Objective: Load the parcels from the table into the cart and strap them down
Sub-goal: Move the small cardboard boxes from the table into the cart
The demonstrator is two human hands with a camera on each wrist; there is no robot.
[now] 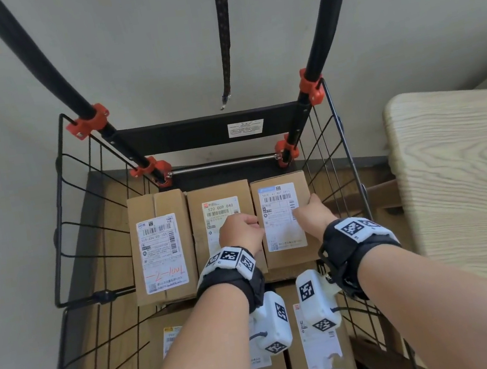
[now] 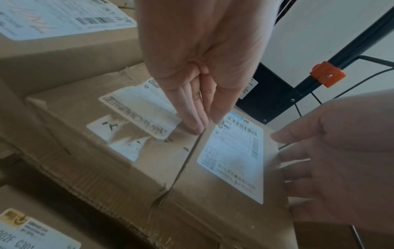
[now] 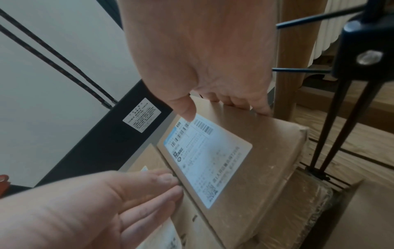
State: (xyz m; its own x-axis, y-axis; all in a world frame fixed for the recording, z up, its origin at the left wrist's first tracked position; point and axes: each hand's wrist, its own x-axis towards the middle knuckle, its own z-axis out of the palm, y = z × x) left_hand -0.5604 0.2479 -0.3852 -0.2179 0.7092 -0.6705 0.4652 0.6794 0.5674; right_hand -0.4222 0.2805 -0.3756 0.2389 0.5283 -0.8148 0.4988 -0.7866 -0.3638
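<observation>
The black wire cart [image 1: 62, 245] holds brown cardboard parcels with white labels. Three lie side by side on top: left parcel [image 1: 161, 248], middle parcel [image 1: 223, 206], right parcel [image 1: 288, 253]. My left hand [image 1: 240, 232] points straight fingers [image 2: 192, 116] down into the gap between the middle parcel and the right parcel [image 2: 230, 161], against the right parcel's left edge. My right hand [image 1: 309, 213] grips that parcel [image 3: 234, 168] at its right edge, with the thumb [image 3: 185, 109] on the label and the fingers curled over the side. A black strap [image 1: 226, 43] with a hook hangs from the handle.
More labelled parcels [image 1: 322, 347] lie in a lower layer nearer me. A light wooden table [image 1: 465, 181] stands close on the right of the cart, its leg [image 3: 292, 67] beside the wire wall. A grey wall is behind, wooden floor below.
</observation>
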